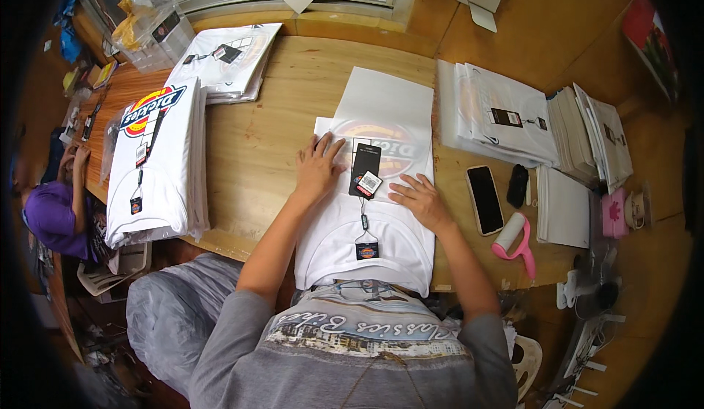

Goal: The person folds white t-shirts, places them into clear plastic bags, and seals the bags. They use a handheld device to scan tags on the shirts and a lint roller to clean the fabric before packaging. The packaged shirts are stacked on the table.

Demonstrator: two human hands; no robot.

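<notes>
**Both palms flat on a folded white shirt**

I see my left hand (317, 167) lying palm down, fingers spread and pointing away from me, pressing the left edge of the white T-shirt (367, 240); it grips nothing. My right hand (419, 200) lies flat too, fingers aimed left toward the black hang tag (365, 168), open and holding nothing. The shirt sits at the near middle of the wooden table (257, 152), its long axis running away from me, collar end nearest my body, printed chest under a white sheet (389, 101).

At far left stands a stack of folded white shirts (158, 167) with a round red-and-yellow print and dangling black tags. Right of my hands lie a dark phone (485, 199), bagged shirts (506, 119) and a pink lint roller (513, 240).
</notes>
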